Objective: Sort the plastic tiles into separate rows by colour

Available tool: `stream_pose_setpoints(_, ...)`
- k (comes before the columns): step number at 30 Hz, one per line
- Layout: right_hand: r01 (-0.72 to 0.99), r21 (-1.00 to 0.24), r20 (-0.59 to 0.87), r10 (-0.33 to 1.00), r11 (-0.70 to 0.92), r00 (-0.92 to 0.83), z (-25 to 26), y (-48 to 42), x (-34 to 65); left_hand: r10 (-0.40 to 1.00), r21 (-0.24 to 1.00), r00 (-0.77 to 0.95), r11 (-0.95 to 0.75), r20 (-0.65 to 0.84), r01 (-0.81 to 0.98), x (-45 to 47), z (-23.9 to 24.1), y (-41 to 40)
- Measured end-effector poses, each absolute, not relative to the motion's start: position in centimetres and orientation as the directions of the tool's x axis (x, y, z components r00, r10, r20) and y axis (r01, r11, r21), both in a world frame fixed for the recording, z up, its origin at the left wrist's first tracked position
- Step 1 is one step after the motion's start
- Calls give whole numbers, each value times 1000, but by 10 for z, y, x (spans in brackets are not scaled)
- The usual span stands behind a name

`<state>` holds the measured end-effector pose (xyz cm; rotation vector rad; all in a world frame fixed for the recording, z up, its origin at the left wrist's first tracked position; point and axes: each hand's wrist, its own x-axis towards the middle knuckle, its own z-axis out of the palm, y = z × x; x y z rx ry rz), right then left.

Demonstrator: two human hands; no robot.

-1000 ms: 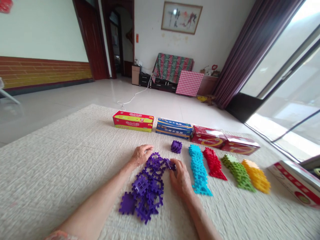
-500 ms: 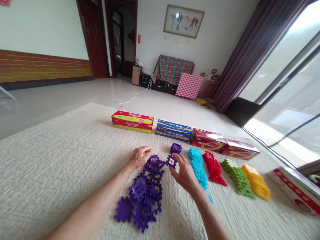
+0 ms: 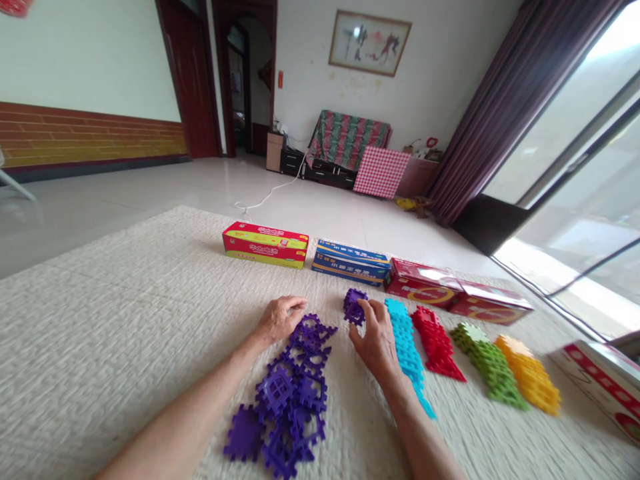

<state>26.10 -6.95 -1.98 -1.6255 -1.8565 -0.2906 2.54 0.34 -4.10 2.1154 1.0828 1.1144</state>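
Observation:
My right hand (image 3: 376, 337) pinches a purple toothed plastic tile (image 3: 354, 312) between thumb and fingertips, at the near edge of a small stack of purple tiles (image 3: 355, 295). Part of the held tile overlaps the stack, so I cannot tell whether it rests on it. To the left, my left hand (image 3: 281, 319) is loosely curved with nothing in it, beside the far end of a long purple tile heap (image 3: 293, 393). That heap mixes solid, ring-shaped and window-shaped tiles. A row of light-blue tiles (image 3: 406, 347) lies just right of my right hand.
Overlapping rows of red (image 3: 436, 343), green (image 3: 487, 367) and yellow tiles (image 3: 529, 377) lie farther right. Behind stand a red-yellow box (image 3: 265, 245), a blue box (image 3: 350, 262) and dark red boxes (image 3: 425, 283). A white-red box (image 3: 595, 380) lies at the right edge.
My right hand has carried the window-shaped purple tile away from the heap, forward to the small purple stack. My left hand has stayed nearly still. The view has shifted slightly.

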Motion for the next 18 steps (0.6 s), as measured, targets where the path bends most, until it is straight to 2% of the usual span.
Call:
stream_pose_setpoints(8, 967, -202, 540, 841, 152, -19, -21, -68, 265, 831, 727, 345, -551, 436, 409, 25, -40, 3)
stream_pose_setpoints(12, 971, -182, 560, 828, 157, -29, -16, -71, 262, 844, 753, 338, -529, 417, 393, 25, -40, 3)
stream_pose_setpoints(15, 948, -221, 577, 814, 228, -61, -9, -77, 250, 868, 804, 313, -482, 384, 350, 24, -40, 4)
stream_pose_setpoints(18, 881, -295, 510, 841, 370, -183, -4, -84, 231, 891, 836, 282, -438, 355, 331, 24, -38, 3)
